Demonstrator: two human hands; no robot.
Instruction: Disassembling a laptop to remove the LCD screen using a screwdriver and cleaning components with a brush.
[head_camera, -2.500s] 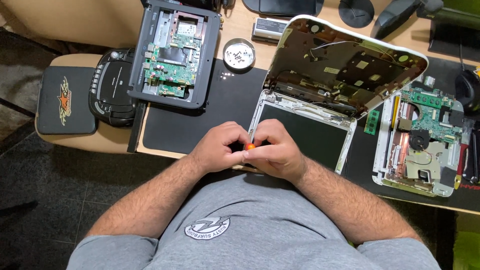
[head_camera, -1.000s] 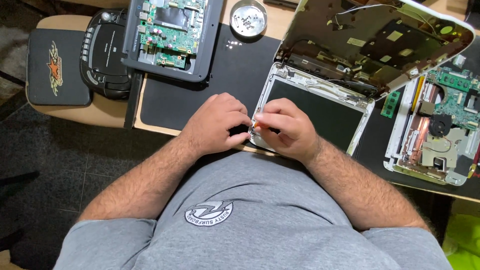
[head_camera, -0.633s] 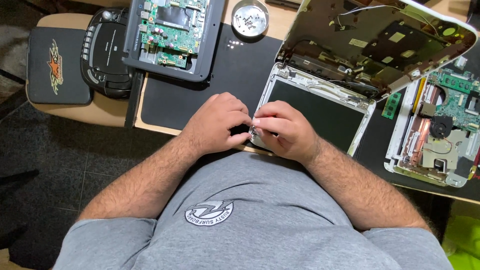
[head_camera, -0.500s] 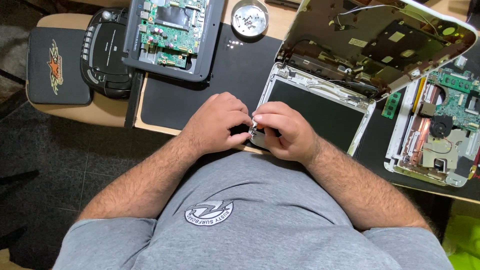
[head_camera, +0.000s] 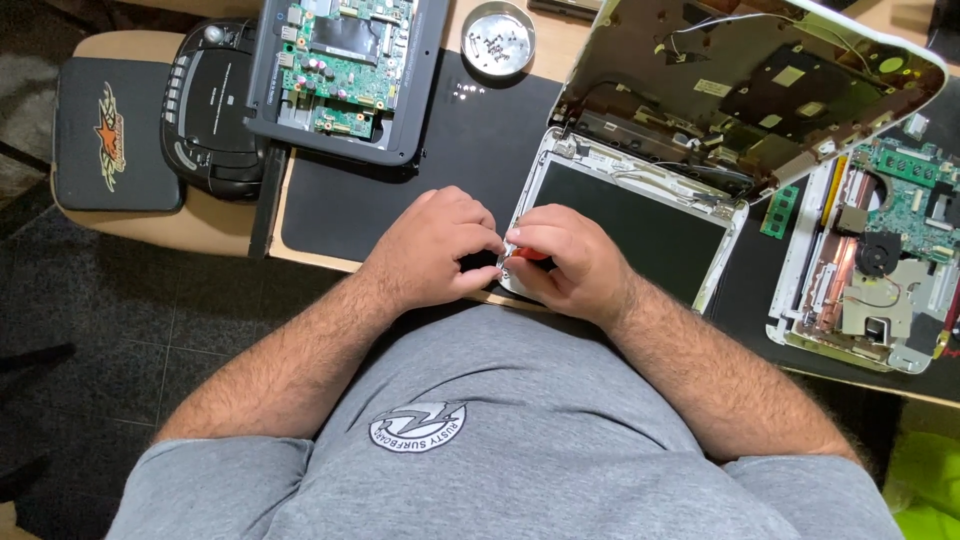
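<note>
A laptop screen panel (head_camera: 640, 225) in a white frame lies on the black mat, its opened lid shell (head_camera: 740, 90) raised behind it. My right hand (head_camera: 565, 265) grips a small red-handled screwdriver (head_camera: 533, 254) at the panel's near left corner. My left hand (head_camera: 435, 250) is beside it, fingertips pinched at that same corner, touching the tool's tip area. What sits under the fingers is hidden.
A dark laptop base with an exposed green circuit board (head_camera: 345, 65) lies at the back left beside a black radio (head_camera: 215, 105). A round metal dish of screws (head_camera: 497, 38) stands behind the mat (head_camera: 400, 195). An opened white laptop base (head_camera: 880, 255) lies at the right.
Both hands stay at the panel's near left corner with only small finger movements. The camera view has shifted slightly since the earliest frame.
</note>
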